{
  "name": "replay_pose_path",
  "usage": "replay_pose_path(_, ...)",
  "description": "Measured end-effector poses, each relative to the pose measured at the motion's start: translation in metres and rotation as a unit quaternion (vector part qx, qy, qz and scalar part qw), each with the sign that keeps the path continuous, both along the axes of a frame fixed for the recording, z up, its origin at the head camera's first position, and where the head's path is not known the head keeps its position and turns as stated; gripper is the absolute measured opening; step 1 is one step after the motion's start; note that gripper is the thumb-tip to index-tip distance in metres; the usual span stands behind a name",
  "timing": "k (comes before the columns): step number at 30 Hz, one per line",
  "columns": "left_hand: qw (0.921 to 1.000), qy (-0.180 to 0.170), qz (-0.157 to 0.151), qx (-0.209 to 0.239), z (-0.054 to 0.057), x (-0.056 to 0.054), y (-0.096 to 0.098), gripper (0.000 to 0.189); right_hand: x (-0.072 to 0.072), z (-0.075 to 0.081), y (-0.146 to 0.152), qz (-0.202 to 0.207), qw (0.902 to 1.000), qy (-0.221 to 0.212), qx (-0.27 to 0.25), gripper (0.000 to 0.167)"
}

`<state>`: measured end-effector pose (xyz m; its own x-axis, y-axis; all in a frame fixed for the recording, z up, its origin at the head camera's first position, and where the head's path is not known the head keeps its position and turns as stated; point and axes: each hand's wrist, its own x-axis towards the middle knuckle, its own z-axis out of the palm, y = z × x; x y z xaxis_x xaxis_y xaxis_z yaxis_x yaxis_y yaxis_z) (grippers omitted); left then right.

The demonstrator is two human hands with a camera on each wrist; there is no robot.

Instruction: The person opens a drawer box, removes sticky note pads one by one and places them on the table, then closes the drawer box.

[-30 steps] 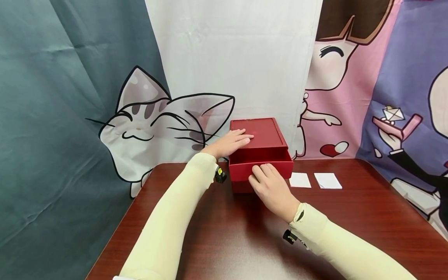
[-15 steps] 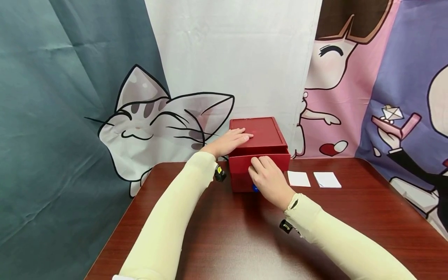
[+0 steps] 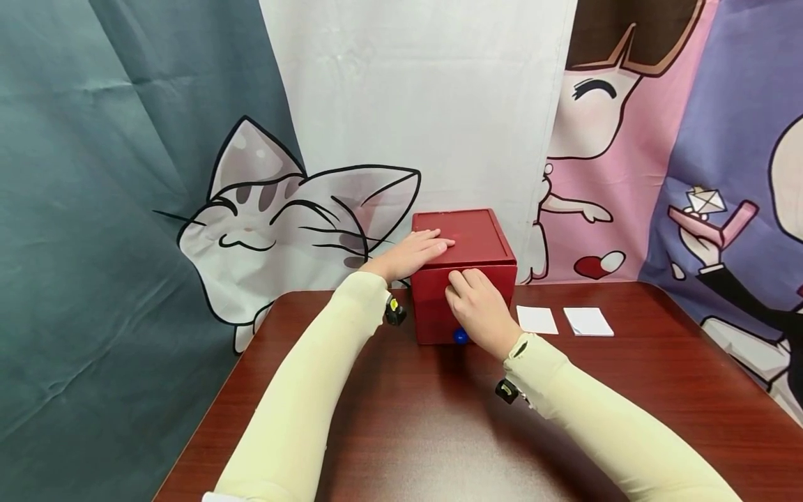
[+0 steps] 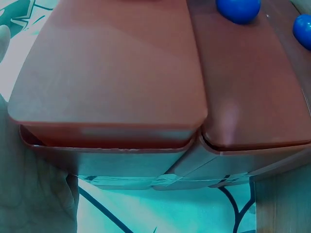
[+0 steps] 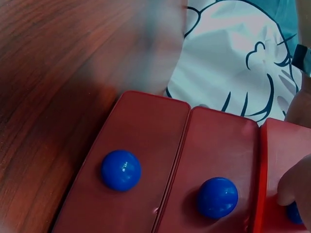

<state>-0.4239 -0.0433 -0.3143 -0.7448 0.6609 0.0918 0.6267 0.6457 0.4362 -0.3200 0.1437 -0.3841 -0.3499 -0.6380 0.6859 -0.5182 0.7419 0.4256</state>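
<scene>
A red drawer box (image 3: 470, 233) with blue knobs stands at the back of the table. My left hand (image 3: 409, 254) rests on the left side of its top, fingers straight. At the front, my right hand (image 3: 482, 312) curls its fingers over the top drawer. In the right wrist view its fingertips hold that drawer's blue knob (image 5: 294, 213), mostly hidden under them. The top drawer (image 5: 279, 145) juts slightly past the middle drawer (image 5: 221, 141) and the bottom drawer (image 5: 146, 126). In the left wrist view a narrow gap shows behind the top drawer's front (image 4: 112, 73).
To the right of the box lie two white paper pads (image 3: 537, 320), side by side on the brown wooden table (image 3: 389, 432). Behind the table hangs a cloth backdrop (image 3: 414, 104) printed with cartoon figures.
The top drawer has slid back into the box, from well pulled out to nearly closed, with my right hand moving forward on it. My left hand has stayed on the box top.
</scene>
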Motion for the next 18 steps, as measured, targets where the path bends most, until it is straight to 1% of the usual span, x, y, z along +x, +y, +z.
replay_pose_path(5,1.0000,0.007,-0.006,0.002,0.001,0.000,0.000,0.058,-0.005,0.000,0.000,-0.003,1.0000,-0.006,-0.003,0.007)
replay_pose_path(7,0.9999,0.011,-0.013,0.000,0.001,0.001,0.000,0.057,-0.007,0.000,0.000,-0.001,1.0000,-0.008,-0.004,0.008)
replay_pose_path(12,0.9994,0.025,-0.025,-0.001,0.000,0.001,-0.001,0.055,-0.012,-0.001,0.000,0.007,0.9999,0.003,-0.010,0.006)
replay_pose_path(18,0.9995,0.026,-0.018,-0.001,0.000,0.004,-0.001,0.055,-0.016,-0.003,0.001,0.017,0.9995,0.004,-0.027,0.005)
